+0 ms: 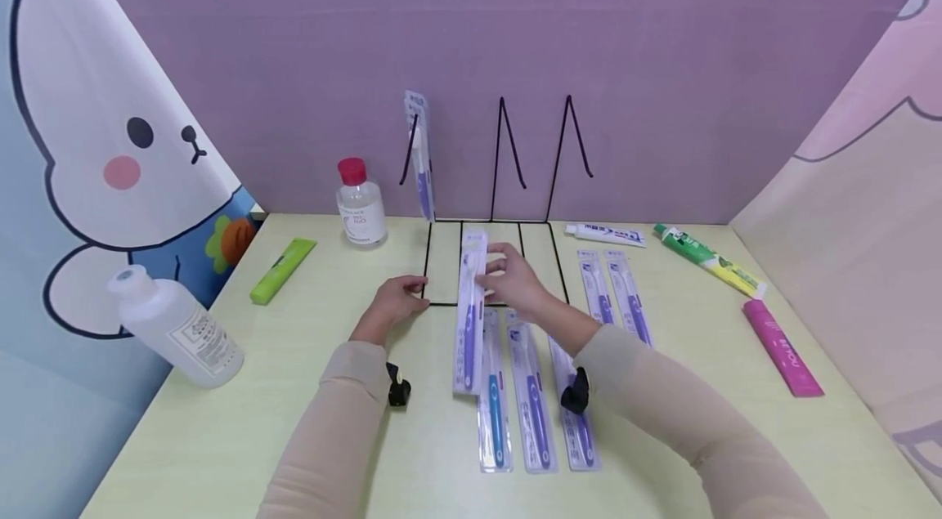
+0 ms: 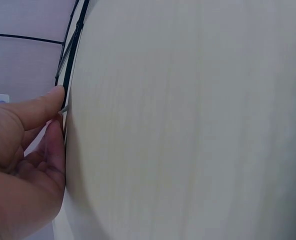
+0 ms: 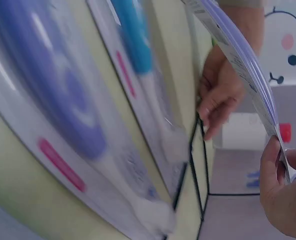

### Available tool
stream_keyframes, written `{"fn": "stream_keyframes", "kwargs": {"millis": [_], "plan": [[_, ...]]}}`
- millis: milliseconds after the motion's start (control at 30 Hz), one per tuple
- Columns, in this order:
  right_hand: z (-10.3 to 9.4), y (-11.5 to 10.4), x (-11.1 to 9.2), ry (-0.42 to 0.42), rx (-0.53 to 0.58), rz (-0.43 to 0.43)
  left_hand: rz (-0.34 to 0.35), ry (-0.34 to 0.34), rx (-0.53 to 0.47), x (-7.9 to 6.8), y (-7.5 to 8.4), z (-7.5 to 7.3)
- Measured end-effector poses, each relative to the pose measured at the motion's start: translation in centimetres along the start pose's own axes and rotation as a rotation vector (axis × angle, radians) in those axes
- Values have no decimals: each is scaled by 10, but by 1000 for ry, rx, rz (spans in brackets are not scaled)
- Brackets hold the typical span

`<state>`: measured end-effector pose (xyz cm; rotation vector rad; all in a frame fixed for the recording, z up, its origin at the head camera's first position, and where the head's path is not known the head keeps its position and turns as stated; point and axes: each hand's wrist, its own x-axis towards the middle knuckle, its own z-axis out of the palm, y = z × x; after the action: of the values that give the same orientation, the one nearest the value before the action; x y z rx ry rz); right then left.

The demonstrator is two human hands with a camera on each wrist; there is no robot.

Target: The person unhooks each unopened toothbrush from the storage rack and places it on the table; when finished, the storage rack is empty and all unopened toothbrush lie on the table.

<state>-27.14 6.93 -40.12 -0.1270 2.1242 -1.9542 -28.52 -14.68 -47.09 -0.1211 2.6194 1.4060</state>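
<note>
My right hand (image 1: 511, 282) pinches the edge of a packaged toothbrush (image 1: 468, 323) with a purple handle, holding it raised above the table. In the right wrist view this blister pack (image 3: 243, 60) is seen edge-on between thumb and fingers. At the front left corner of a black wire rack (image 1: 427, 257), my left hand (image 1: 396, 302) pinches the base wire; the left wrist view shows thumb and fingers meeting at it. Another packaged toothbrush (image 1: 422, 167) hangs upright on the rack's left hook. Below the right hand lie a blue packaged toothbrush (image 1: 496, 421) and purple ones (image 1: 538, 413).
Two more toothbrush packs (image 1: 629, 298) lie right of the rack, near toothpaste tubes in white (image 1: 607, 235), green-yellow (image 1: 710, 260) and pink (image 1: 782, 347). Leftward are a red-capped bottle (image 1: 363, 212), a green tube (image 1: 283, 271) and a white bottle (image 1: 180, 331). A purple backdrop (image 1: 648, 78) stands behind.
</note>
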Motion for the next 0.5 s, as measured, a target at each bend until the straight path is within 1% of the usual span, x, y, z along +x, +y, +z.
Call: {"fn": "stream_keyframes", "kwargs": {"millis": [167,300,500], "plan": [[12,18,-12,-49,-21,80,-4,-1,16,1,-1,1],[20,28,-20,-87,-33,116,-6,-4,21,2,-1,0],[29,39,-27,-134,-43,162,9,-2,28,2,-1,-1]]}}
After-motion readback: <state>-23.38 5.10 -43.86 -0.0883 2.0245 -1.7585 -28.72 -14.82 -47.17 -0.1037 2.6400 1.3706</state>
